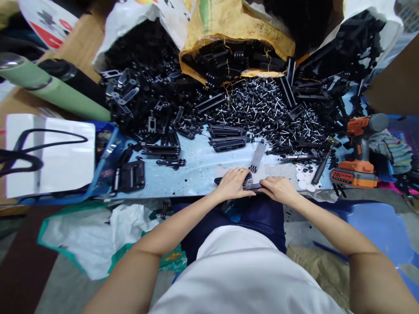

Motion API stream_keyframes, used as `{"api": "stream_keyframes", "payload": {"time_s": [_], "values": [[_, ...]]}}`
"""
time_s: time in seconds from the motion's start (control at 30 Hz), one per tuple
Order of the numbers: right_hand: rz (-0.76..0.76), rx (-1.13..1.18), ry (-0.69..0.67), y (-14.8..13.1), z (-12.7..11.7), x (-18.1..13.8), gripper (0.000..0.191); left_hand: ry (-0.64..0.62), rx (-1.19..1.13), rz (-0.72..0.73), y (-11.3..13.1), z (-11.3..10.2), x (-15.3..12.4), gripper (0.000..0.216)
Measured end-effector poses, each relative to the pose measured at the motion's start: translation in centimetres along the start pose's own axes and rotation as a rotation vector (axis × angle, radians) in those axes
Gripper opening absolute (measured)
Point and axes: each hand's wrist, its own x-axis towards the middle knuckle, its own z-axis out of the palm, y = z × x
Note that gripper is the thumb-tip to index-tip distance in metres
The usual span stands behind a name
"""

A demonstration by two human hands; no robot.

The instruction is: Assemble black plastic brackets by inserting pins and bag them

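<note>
- assembly of dark parts [257,186] lay at the near edge of a blue work surface [194,161].
- the left hand [234,184] clamped thumb and fingers around it.
- the right hand [278,188] pinched its right end, fingers closed.
- a grey strip [258,155] rested just beyond; an orange drill [356,166] stood at the right.

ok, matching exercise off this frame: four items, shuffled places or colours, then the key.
1 workpiece
2 power drill
3 hammer
4 tube

A pale green, upper left
B next to white discs
C between left hand and right hand
D orange and dark, right end of table

Pairs: 1-C, 2-D, 3-B, 4-A
</note>
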Motion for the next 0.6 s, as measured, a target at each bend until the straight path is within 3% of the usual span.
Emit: {"api": "stream_keyframes", "payload": {"time_s": [0.23, 0.6], "values": [[-0.041, -0.133, 0.081, -1.4, -1.6, -0.1, 0.027, 0.225, -0.037, 0.060, -1.1, 0.7, -1.1, 0.058], [-0.079, -0.117, 0.063, -1.5, -3.2, 0.0, 0.031, 0.217, -0.030, 0.141, -1.4, 1.2, -1.5, 0.049]]}}
